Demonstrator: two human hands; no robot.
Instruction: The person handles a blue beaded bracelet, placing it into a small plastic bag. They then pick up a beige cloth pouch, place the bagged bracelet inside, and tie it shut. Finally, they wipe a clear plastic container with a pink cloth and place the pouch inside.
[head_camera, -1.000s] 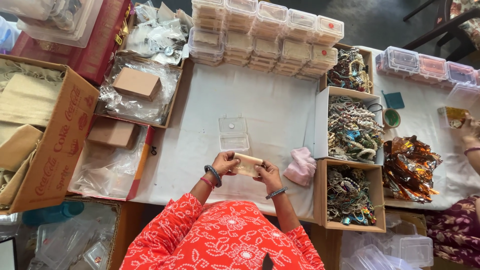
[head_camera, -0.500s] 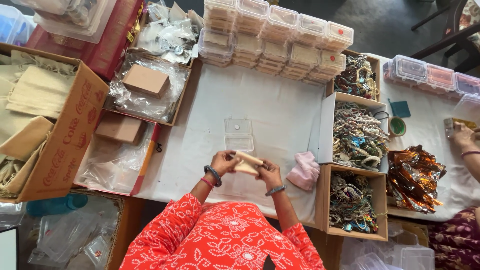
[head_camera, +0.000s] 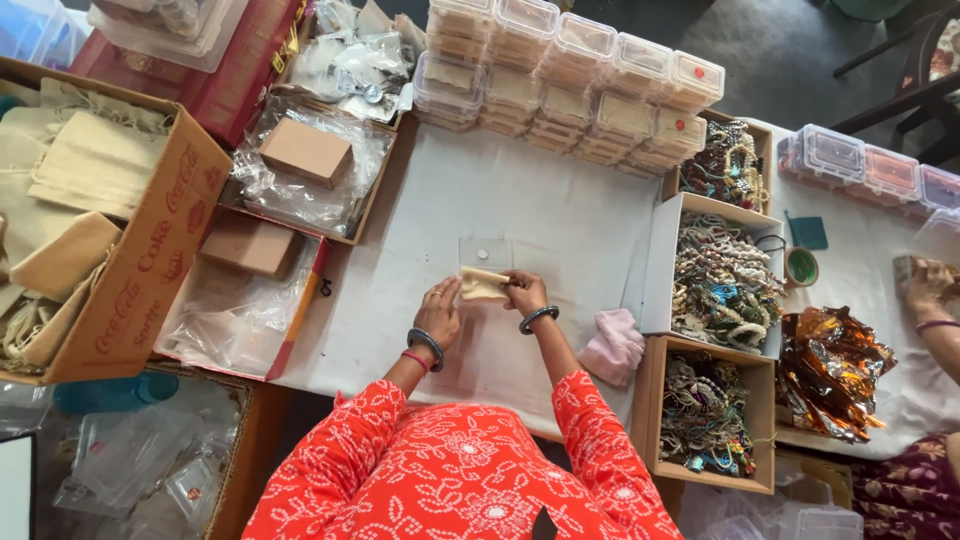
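Head camera, looking straight down at a person in an orange patterned top working at a table covered with a white cloth (head_camera: 520, 200). A small beige fabric pouch (head_camera: 482, 285) sits between the two hands, over the lower half of an open clear plastic box (head_camera: 486, 252) that lies on the cloth. The left hand (head_camera: 438, 312) is just left of the pouch, fingers curled, with its fingertips pinching the pouch's left edge. The right hand (head_camera: 524, 292) grips the pouch's right end, fingers closed on it. Both wrists wear bangles.

Bare cloth spreads above and to both sides of the hands, giving free room there. Along the far edge stands a stack of closed clear plastic boxes (head_camera: 570, 75). To the right, near the right forearm, lies a pink cloth (head_camera: 610, 345); beyond it three open cartons of beaded bracelets (head_camera: 725, 275) line that side. To the left, the cloth ends at a shallow tray with a brown cardboard box (head_camera: 305, 152) on crinkled plastic, and farther left a large carton of beige fabric bags (head_camera: 85, 190). At the far right, another person's hand (head_camera: 928, 285) rests by crumpled orange foil (head_camera: 825, 365).
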